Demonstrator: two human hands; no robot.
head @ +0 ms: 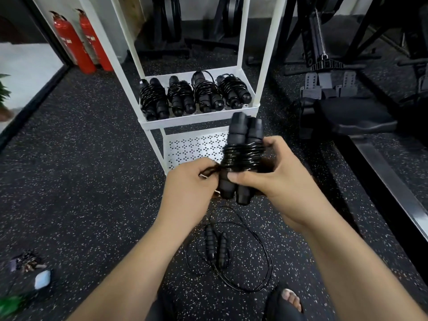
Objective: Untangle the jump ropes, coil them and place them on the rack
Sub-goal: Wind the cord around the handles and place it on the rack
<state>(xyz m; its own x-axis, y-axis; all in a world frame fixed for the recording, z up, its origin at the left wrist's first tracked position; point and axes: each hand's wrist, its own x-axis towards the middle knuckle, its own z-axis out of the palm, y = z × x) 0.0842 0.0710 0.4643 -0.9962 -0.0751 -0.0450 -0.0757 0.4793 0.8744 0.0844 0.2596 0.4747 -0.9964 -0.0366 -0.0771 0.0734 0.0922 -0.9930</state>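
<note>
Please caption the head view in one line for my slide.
Left hand and right hand grip a wound jump rope; four coiled ropes in the rack, one loose rope on the floor.

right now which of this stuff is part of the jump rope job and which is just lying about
Job:
wound jump rope, held by left hand and right hand
loose jump rope on the floor
four wound ropes on the white rack

Lying about:
two red fire extinguishers
gym machine
small clutter, bottom left

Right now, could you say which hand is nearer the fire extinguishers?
Left: the left hand is right of the fire extinguishers; the right hand, gripping the jump rope, farther right.
</note>
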